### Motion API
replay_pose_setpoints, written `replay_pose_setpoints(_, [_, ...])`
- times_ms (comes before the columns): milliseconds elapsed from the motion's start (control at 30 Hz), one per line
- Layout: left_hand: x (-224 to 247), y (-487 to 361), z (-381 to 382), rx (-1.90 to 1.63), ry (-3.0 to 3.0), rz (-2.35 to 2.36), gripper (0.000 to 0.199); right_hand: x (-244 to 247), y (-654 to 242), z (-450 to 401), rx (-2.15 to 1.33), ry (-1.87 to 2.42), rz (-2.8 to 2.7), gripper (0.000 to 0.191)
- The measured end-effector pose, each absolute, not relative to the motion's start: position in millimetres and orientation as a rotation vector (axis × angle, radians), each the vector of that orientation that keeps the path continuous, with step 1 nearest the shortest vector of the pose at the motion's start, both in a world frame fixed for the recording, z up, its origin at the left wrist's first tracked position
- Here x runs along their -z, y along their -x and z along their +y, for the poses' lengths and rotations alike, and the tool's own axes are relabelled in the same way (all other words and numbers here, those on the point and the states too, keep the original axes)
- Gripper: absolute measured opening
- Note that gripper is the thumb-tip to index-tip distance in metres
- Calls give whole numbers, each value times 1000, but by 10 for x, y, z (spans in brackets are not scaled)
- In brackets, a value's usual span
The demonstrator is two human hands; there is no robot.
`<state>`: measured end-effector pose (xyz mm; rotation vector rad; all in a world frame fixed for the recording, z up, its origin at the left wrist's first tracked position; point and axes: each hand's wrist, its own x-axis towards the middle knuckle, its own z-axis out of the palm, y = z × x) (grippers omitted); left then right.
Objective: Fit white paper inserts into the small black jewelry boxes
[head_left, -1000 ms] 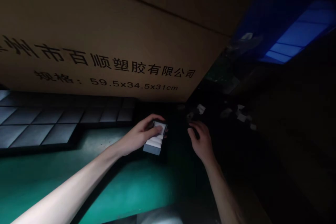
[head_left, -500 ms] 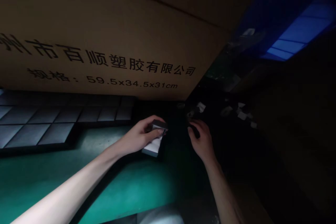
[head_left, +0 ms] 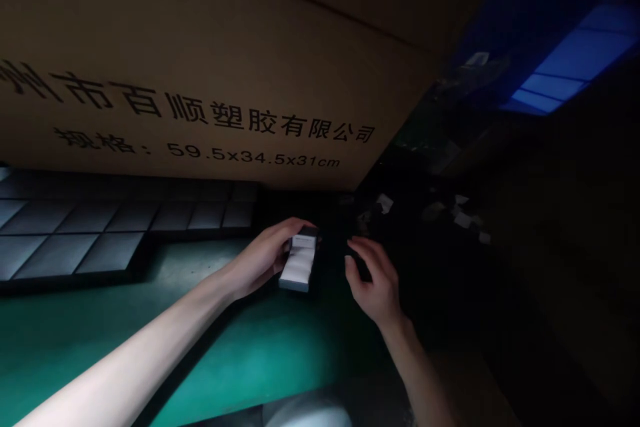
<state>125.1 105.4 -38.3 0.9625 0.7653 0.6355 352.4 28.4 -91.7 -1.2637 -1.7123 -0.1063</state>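
My left hand (head_left: 267, 253) is closed around a small dark box (head_left: 295, 285), above the green table. White padding (head_left: 299, 263) fills the box, with a pale printed strip at its far end. The left fingers are partly hidden behind the box. To the right of it, apart from the box, is my right hand (head_left: 376, 277). Its fingers are bent, with a gap between thumb and forefinger, and I see nothing held in them.
A big cardboard carton (head_left: 240, 67) with black printing stands behind. Rows of dark square boxes (head_left: 77, 253) lie at left on the green table (head_left: 240, 347). Small white scraps (head_left: 463, 219) are scattered at right in the dark, below something blue (head_left: 565, 67).
My left thumb has come off the white padding, leaving it in view, and the box has turned slightly. My right hand has moved a little left, away from the scraps and nearer the box.
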Motion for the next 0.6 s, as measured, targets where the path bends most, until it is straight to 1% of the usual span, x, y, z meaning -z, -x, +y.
replay_pose_setpoints(67, [388,-1258,1047,-657,-997,797,36,921,-3433,235,-47,1248,-1712,30])
replay_pose_setpoints(100, [392,-1261,1043,-664,-1000,801,36,928,-3391,211,-157,1235,-1694,35])
replay_pose_setpoints(133, [397,-1263,1038,-666,-997,799,37,935,-3352,188,-276,1217,-1684,48])
replay_pose_setpoints(233, [398,-1281,1014,-679,-1023,786,35,951,-3257,136,-530,1226,-1764,114])
replay_pose_setpoints(267, [393,-1291,1001,-681,-1051,791,33,953,-3235,126,-552,1258,-1817,128])
replay_pose_setpoints(300, [387,-1301,988,-679,-1076,798,31,953,-3219,120,-549,1295,-1862,133])
replay_pose_setpoints(367, [374,-1322,959,-656,-1091,808,35,950,-3202,113,-515,1341,-1902,127])
replay_pose_setpoints(433, [369,-1335,935,-609,-1044,792,49,948,-3199,106,-479,1328,-1908,121])
replay_pose_setpoints(500, [378,-1337,919,-571,-990,763,62,950,-3201,97,-457,1305,-1907,123])
replay_pose_setpoints(600, [410,-1325,910,-545,-975,746,67,962,-3204,85,-418,1304,-1916,126])
